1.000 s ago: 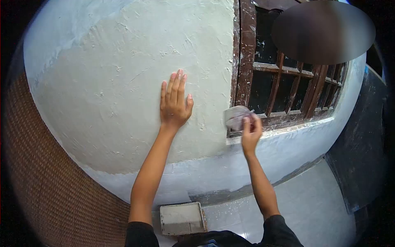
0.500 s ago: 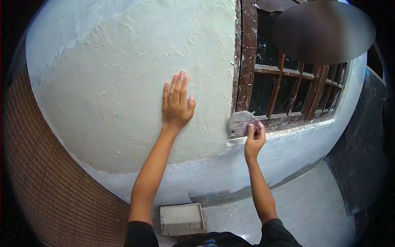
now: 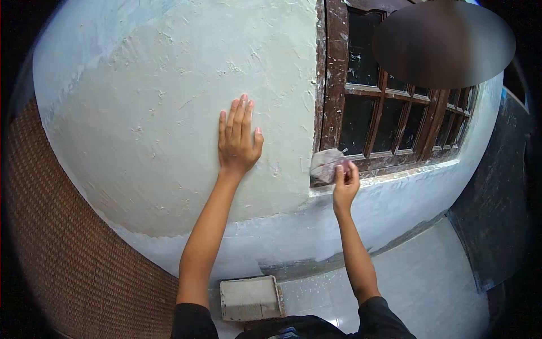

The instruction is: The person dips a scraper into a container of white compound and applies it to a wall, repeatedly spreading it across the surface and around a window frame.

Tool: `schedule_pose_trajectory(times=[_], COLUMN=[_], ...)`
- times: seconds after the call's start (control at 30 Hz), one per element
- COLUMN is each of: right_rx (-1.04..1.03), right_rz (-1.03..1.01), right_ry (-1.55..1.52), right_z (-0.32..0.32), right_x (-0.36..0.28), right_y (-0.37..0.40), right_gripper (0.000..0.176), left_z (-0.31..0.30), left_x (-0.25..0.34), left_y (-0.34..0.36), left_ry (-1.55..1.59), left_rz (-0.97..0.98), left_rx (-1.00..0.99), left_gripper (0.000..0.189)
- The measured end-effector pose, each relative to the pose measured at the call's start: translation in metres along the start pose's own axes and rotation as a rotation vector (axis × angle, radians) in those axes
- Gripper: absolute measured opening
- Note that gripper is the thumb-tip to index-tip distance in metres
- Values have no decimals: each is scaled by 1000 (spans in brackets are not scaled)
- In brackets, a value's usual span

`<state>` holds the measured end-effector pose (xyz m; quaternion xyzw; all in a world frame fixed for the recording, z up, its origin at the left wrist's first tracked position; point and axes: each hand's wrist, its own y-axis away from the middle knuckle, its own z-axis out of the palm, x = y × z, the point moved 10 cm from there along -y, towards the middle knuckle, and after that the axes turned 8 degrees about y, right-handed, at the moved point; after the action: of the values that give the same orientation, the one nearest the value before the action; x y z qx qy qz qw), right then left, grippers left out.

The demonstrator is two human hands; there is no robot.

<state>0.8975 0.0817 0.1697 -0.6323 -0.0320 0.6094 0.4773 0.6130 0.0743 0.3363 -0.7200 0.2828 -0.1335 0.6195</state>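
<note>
My left hand (image 3: 238,144) lies flat on the rough plastered wall (image 3: 186,186), fingers stretched upward and thumb out to the right. Nothing is in it. Between thumb and fingers, my right hand (image 3: 345,189) pinches a creased, dusty, grey-maroon piece of sandpaper (image 3: 327,165). The sandpaper is at the lower left corner of the brown wooden window frame (image 3: 333,85), beside the wall's edge. Whether its far side touches the frame is hard to tell.
A rectangular tray (image 3: 248,296) with pale residue sits on the tiled floor (image 3: 406,282) below. A woven mat (image 3: 73,243) borders the left side, and a dark panel (image 3: 491,198) leans at the right. White specks dot the floor near the tray.
The view has shifted slightly, so wall and window sit a little further left. Both hands stay nearly in place against them, the right still pinching the sandpaper.
</note>
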Motion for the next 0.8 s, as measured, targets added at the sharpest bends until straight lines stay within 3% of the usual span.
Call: schedule_pose_trajectory(times=[0.1, 0.17, 0.23, 0.3, 0.33, 0.37, 0.5, 0.63, 0.73, 0.8], right_rx=[102, -135, -176, 37, 28, 2, -207, 51, -57, -260], right_rz=[-5, -44, -95, 29, 44, 30, -33, 20, 1, -256], right_ry=[-137, -12, 143, -33, -233, -245, 5, -144, -138, 231], right_z=[-9, 15, 20, -1, -5, -2, 24, -8, -2, 24], right_x=[-1, 2, -2, 8, 8, 6, -1, 7, 7, -16], right_y=[-3, 3, -5, -19, -27, -25, -6, -24, -10, 12], right_gripper=[27, 27, 27, 27, 28, 29, 29, 24, 22, 21], left_z=[-1, -1, -4, -2, -3, -3, -1, 1, 2, 2], left_x=[-1, 2, 3, 4, 3, 2, 3, 4, 5, 9], left_y=[-1, -1, -2, 0, -1, -1, 1, 5, 8, 11], left_ry=[-14, -18, -34, -35, -45, -49, -25, 1, 79, 97], left_rz=[6, 13, 2, 2, 2, 1, -6, -22, -60, -76], left_rx=[7, 9, 18, 14, 17, 18, 13, -18, -52, -50], left_gripper=[58, 57, 55, 55, 54, 54, 56, 59, 63, 64])
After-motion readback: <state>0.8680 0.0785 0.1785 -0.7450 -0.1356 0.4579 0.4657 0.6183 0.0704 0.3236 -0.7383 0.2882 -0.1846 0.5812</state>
